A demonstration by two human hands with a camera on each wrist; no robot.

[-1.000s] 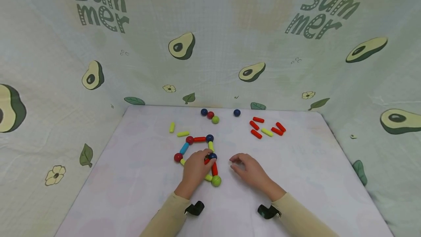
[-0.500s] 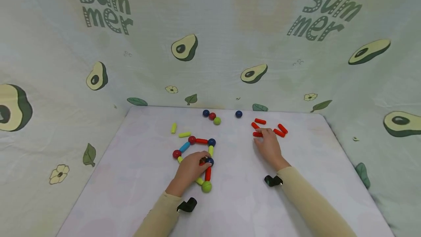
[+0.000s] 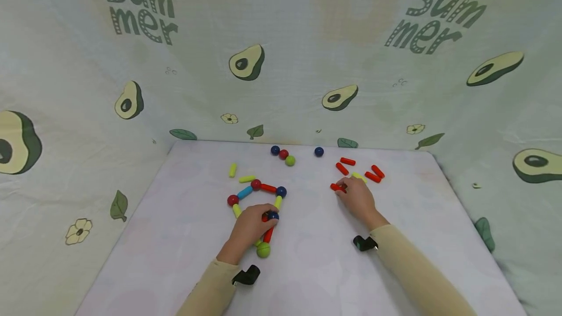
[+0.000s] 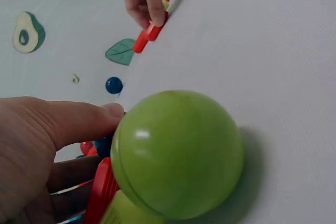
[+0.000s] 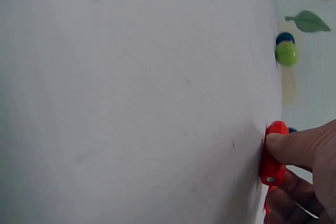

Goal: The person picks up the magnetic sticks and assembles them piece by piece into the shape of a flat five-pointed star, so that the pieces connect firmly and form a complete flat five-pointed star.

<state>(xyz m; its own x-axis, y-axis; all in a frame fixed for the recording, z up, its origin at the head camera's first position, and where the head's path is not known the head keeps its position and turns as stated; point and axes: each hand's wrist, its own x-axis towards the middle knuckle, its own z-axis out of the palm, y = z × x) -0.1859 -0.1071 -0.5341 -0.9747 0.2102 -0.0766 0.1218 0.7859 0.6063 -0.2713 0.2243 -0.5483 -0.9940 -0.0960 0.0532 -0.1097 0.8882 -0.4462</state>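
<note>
The left hand [image 3: 248, 232] pinches the blue ball [image 3: 274, 215] at its two o'clock; the green ball [image 3: 263, 250], at five, has since slid toward nine. The right hand [image 3: 359, 201] grips a red rod [image 3: 336, 187] at ten o'clock, shifted toward seven.

The head view looks forward and down across the table [image 3: 316, 277] to its far edge; both wrist views face that edge from close in, tilted; all three share the right hand [image 3: 357, 200].
</note>
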